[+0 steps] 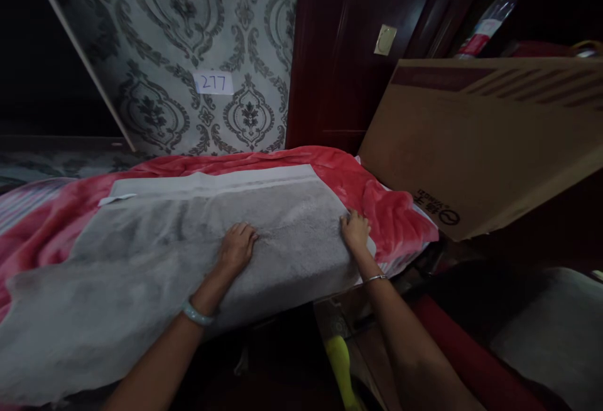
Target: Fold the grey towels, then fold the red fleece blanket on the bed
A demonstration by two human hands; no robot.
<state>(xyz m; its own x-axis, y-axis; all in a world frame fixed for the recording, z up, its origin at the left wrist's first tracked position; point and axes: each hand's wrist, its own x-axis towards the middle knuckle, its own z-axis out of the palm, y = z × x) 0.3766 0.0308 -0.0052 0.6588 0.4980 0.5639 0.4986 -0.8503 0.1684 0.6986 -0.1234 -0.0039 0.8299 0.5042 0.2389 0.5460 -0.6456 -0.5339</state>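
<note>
A grey plush towel (292, 229) with a white band along its far edge is spread over red plush bedding. On the middle of the towel rests my left hand (238, 249), palm down, its fingers slightly bent on the fabric. My right hand (357, 232) lies over the towel's right edge, fingers a little apart, touching both towel and red blanket (391, 216). Neither hand shows anything lifted. A small white tag (117, 198) sticks out at the towel's far left corner. Soft wrinkles run across its left part.
A large cardboard box (480, 141) leans at the right, with a plastic bottle (487, 24) behind it. Patterned wallpaper (179, 34) carries a paper marked 277 (213, 83). Below, near my right forearm, is a yellow-green object (340, 364). A dark screen (51, 65) stands left.
</note>
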